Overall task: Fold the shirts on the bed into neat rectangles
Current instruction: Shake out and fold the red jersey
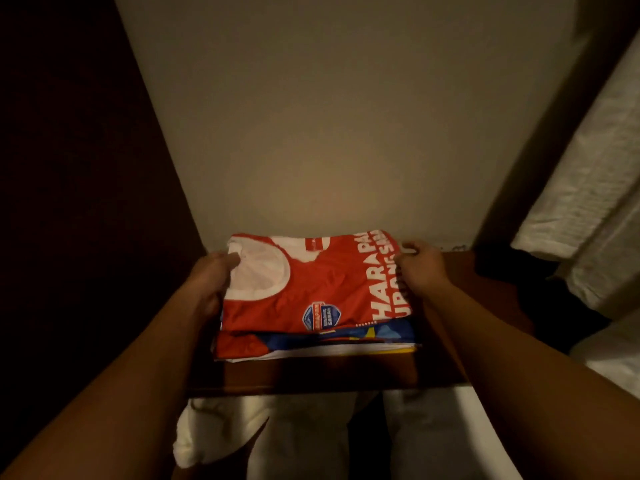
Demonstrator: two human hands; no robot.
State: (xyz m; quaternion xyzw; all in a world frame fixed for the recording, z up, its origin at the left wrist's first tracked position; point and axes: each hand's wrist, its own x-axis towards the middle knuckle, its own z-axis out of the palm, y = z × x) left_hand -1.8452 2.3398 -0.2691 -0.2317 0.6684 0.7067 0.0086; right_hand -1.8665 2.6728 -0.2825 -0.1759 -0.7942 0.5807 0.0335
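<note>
Dim light, head view looking down at a dark wooden shelf (485,289) set against a pale wall (346,116). A stack of folded shirts (311,337) sits on the shelf, near its back edge; the red shirt (311,292) with white lettering and a white collar panel lies on top, blue and yellow layers showing beneath. Left hand (211,278) grips the stack's left edge, thumb over the top near the collar, fingers apparently tucked under. Right hand (420,268) is curled on the right edge, pinching the red cloth by the lettering. Hands sit well apart, one per side. The fabric looks thin, soft and light, probably a slick jersey knit, so the layers could slide on each other; best held from both short edges with support underneath. White bedding (595,202) at right, white cloth (201,434) below the shelf.
</note>
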